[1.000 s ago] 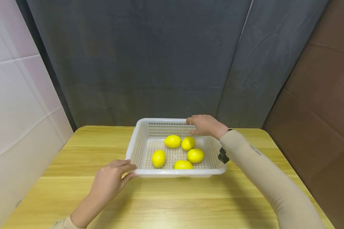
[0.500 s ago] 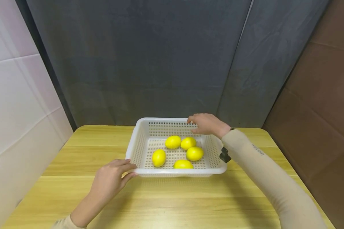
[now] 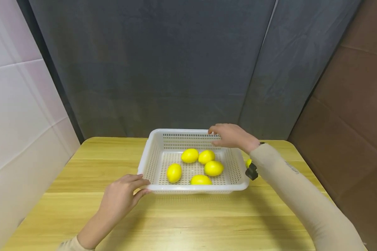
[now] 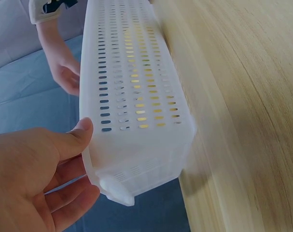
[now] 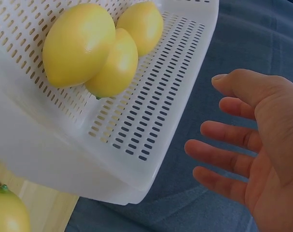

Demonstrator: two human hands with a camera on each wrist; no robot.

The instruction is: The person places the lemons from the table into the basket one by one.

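Observation:
A white perforated plastic basket (image 3: 193,187) stands on the table with several yellow lemons (image 3: 174,173) lying loose in it. At its front left corner my left hand (image 3: 122,195) grips the rim, the thumb on the outer wall in the left wrist view and the fingers round the edge. My right hand (image 3: 230,135) hovers by the far right rim. Its fingers are spread and hold nothing, and the right wrist view shows a gap between the fingertips and the basket. Another lemon (image 5: 8,210) lies on the table outside the basket's right wall, mostly hidden by the right wrist in the head view.
The wooden table (image 3: 188,223) has its back edge just behind the basket. A dark grey curtain (image 3: 163,69) hangs behind it, a white panel (image 3: 22,104) stands at the left and a brown one (image 3: 355,122) at the right.
My right hand has moved a little to the right, and the lemon outside the basket has come into sight beside the wrist. Lemons inside shifted slightly. The left hand has stayed in place.

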